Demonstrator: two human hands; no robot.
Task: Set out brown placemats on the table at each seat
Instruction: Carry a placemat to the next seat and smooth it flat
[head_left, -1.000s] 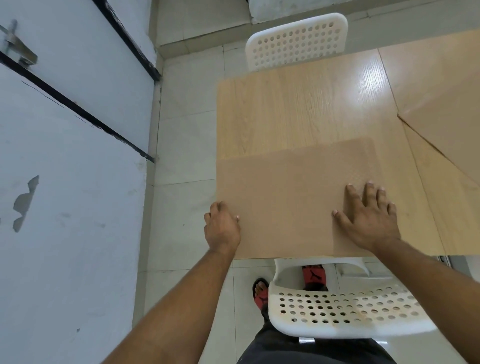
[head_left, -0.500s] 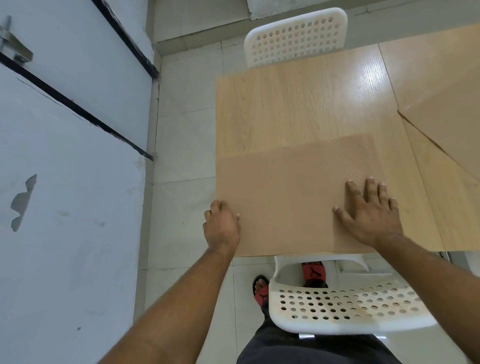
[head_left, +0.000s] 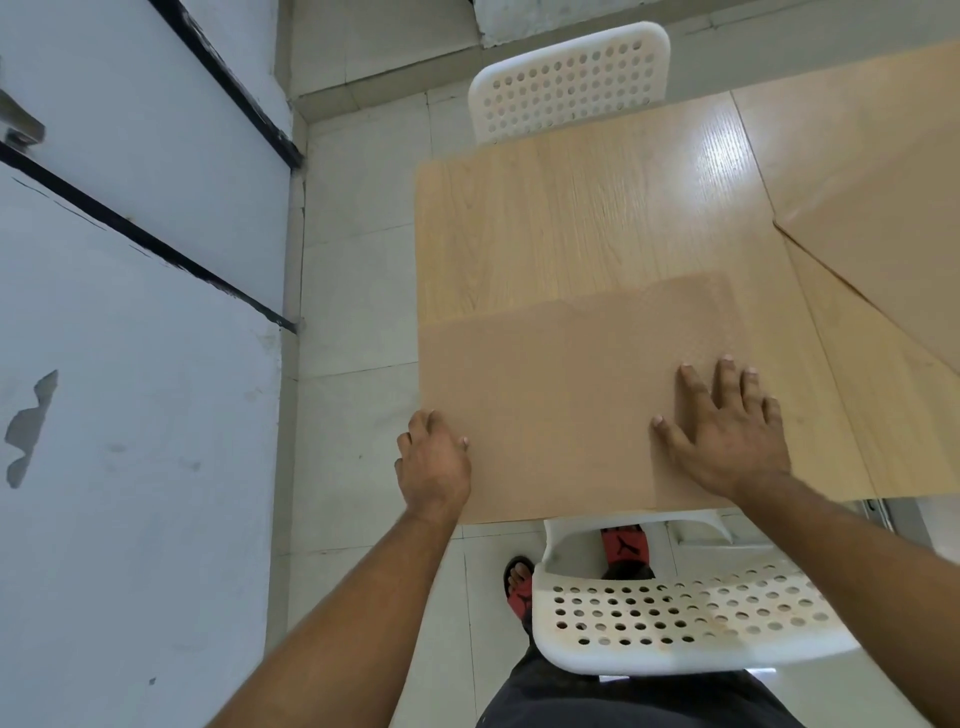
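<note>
Placemat flat on table, at edge by near chair — left hand pinches its left edge, right hand pressed flat on top, fingers straight. Spot by far chair w/o mat — approx 1 seat done, rest left.

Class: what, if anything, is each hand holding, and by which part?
Left hand grips the placemat by its left edge; right hand only presses flat on top, no grip.
</note>
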